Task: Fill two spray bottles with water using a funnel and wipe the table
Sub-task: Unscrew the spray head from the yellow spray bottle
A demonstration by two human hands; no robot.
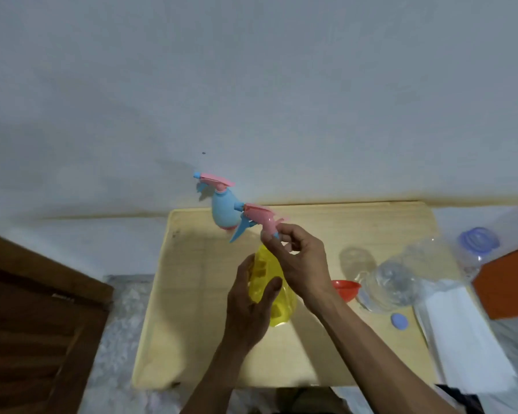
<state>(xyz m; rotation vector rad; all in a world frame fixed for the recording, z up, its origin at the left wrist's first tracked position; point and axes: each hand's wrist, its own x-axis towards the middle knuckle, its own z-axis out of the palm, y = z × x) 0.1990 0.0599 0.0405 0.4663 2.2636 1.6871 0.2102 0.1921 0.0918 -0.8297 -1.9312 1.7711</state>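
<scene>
Table (pixel 192 339) has bare room on its left half and front; right edge is crowded with clear bottles (pixel 392 282). Left hand (pixel 251 306) wraps the yellow bottle (pixel 277 294) mid-table, right hand (pixel 296 258) pinches the pink sprayer head (pixel 259 216) just above its neck

Bare hands (pixel 251 297); sleeveless forearms

A pale wooden table (pixel 192 339) stands against the wall. A blue spray bottle (pixel 224 212) stands at its far edge. To the right of that bottle, nearer the camera, lie a red funnel (pixel 346 288), a clear water bottle (pixel 392 286), a blue cap (pixel 399 320) and a white cloth (pixel 461 333).
</scene>
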